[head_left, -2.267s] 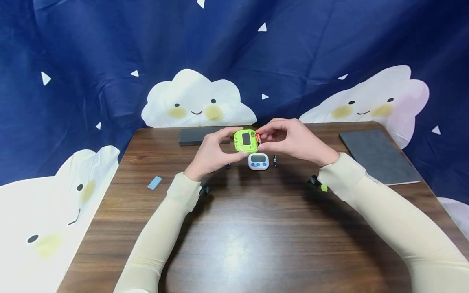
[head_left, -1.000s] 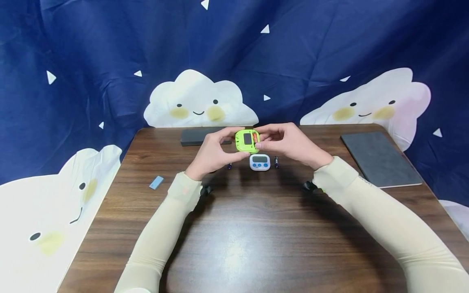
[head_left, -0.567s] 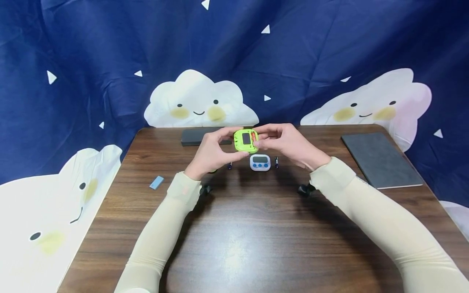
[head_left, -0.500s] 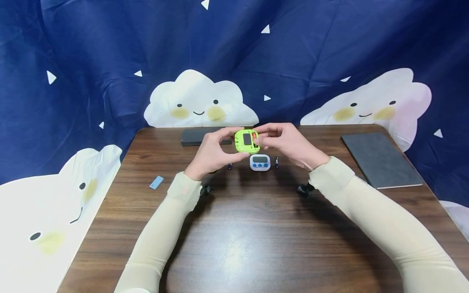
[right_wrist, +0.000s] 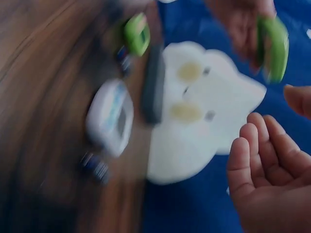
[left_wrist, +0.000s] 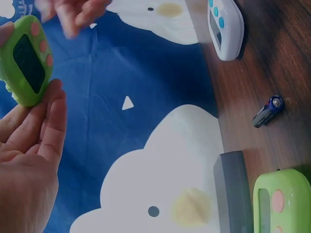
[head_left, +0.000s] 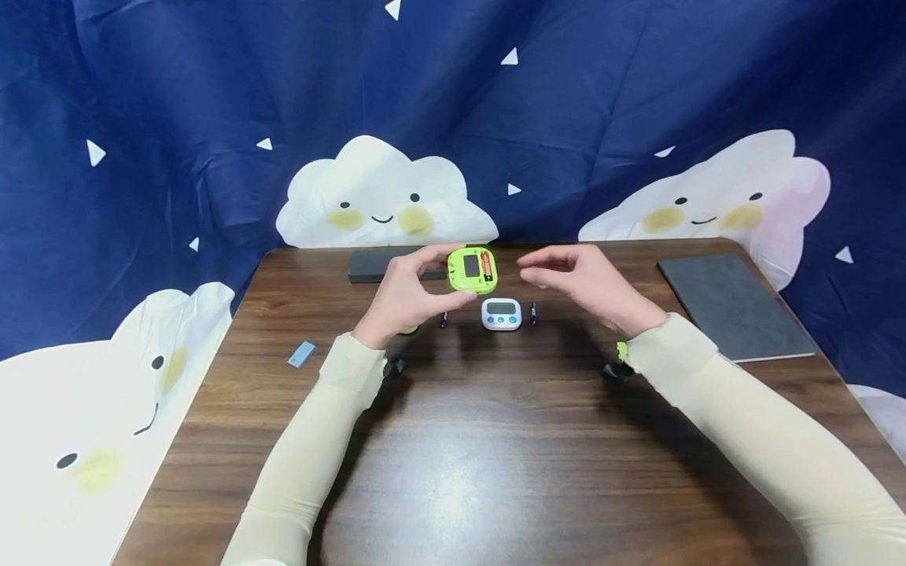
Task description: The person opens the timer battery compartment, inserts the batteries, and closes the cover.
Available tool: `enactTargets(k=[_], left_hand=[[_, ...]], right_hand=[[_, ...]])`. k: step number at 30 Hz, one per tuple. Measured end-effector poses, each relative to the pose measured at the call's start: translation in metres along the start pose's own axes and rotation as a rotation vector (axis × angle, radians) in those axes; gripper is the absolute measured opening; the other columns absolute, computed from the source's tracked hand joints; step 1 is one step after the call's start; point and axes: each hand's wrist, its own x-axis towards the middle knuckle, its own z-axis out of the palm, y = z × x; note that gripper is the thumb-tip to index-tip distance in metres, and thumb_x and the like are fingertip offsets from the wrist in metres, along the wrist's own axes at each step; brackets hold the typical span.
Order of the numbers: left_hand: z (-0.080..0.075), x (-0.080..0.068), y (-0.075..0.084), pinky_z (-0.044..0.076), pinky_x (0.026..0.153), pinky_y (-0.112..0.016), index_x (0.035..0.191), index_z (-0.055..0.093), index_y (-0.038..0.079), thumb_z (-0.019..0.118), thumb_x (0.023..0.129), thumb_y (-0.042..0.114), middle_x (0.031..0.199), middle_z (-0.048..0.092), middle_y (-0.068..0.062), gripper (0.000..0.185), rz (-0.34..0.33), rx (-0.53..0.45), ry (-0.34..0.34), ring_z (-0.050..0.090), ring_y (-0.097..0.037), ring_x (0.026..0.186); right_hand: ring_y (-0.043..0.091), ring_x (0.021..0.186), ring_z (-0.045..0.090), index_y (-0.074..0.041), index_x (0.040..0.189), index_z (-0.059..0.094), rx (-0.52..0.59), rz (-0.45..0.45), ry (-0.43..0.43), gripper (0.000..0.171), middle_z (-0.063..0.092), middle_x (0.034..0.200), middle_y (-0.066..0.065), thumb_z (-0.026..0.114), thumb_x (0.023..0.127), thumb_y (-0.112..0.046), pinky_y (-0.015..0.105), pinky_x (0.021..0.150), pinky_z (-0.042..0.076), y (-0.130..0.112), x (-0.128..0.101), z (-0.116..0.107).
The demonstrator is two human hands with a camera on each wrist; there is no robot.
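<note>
1. The dark blue backdrop with cloud faces hangs behind the brown tabletop. On it lie a dark slab at the right, a dark bar at the back and a small blue chip at the left.
2. The left hand holds a green timer up above the tabletop, back side to the person, thumb under it and fingers curled over its edges. A red battery sits in the open slot.
3. The right hand hovers just beside the timer, apart from it, fingers loosely bent and grasping nothing.
4. To do this well, the left hand should, I judge, keep the timer level and steady, and a fingertip should check that the battery lies flat against its contacts.
5. A white timer with blue buttons lies below the raised one, a small battery just beside it on the right and another battery on its left; a second green timer is mostly hidden behind the left hand.
6. Hard to make out: the right wrist view is smeared, the battery's polarity marks are too small to read, and no slot cover shows.
</note>
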Motion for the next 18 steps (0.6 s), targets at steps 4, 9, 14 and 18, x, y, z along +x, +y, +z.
enactTargets(k=[4, 9, 14, 18], left_hand=[[0.0, 0.0, 0.0, 0.063, 0.11, -0.051, 0.144, 0.075, 0.016, 0.099, 0.085, 0.025, 0.132, 0.081, -0.002, 0.065, -0.006, -0.022, -0.005, 0.076, -0.019, 0.117], [0.004, 0.001, 0.0, 0.06, 0.112, -0.058, 0.146, 0.074, 0.014, 0.099, 0.085, 0.024, 0.135, 0.081, -0.005, 0.066, 0.0, -0.028, -0.024, 0.074, -0.022, 0.119], [0.006, 0.0, 0.0, 0.061, 0.111, -0.054, 0.146, 0.074, 0.017, 0.099, 0.085, 0.025, 0.138, 0.08, -0.002, 0.067, -0.016, -0.009, -0.029, 0.074, -0.02, 0.12], [0.007, 0.0, 0.001, 0.062, 0.109, -0.048, 0.146, 0.074, 0.018, 0.1, 0.085, 0.025, 0.135, 0.081, -0.001, 0.067, -0.021, 0.002, -0.027, 0.074, -0.019, 0.117]], right_hand=[[0.0, 0.109, 0.072, -0.01, 0.141, 0.077, -0.076, 0.032, 0.02, 0.043, 0.082, 0.133, 0.005, 0.083, 0.104, -0.031, 0.015, 0.092, 0.057, 0.037, -0.012, -0.025], [0.001, 0.102, 0.07, -0.003, 0.142, 0.074, -0.25, -0.006, 0.0, 0.047, 0.079, 0.13, 0.018, 0.087, 0.1, -0.02, 0.013, 0.087, 0.057, 0.081, -0.036, -0.051], [0.013, 0.106, 0.069, -0.006, 0.138, 0.077, -0.429, -0.021, -0.04, 0.048, 0.078, 0.128, 0.014, 0.092, 0.095, -0.021, 0.016, 0.088, 0.055, 0.106, -0.061, -0.07], [0.018, 0.107, 0.065, -0.006, 0.137, 0.076, -0.48, 0.042, -0.086, 0.054, 0.075, 0.126, 0.012, 0.096, 0.091, -0.025, 0.02, 0.088, 0.054, 0.119, -0.076, -0.079]])
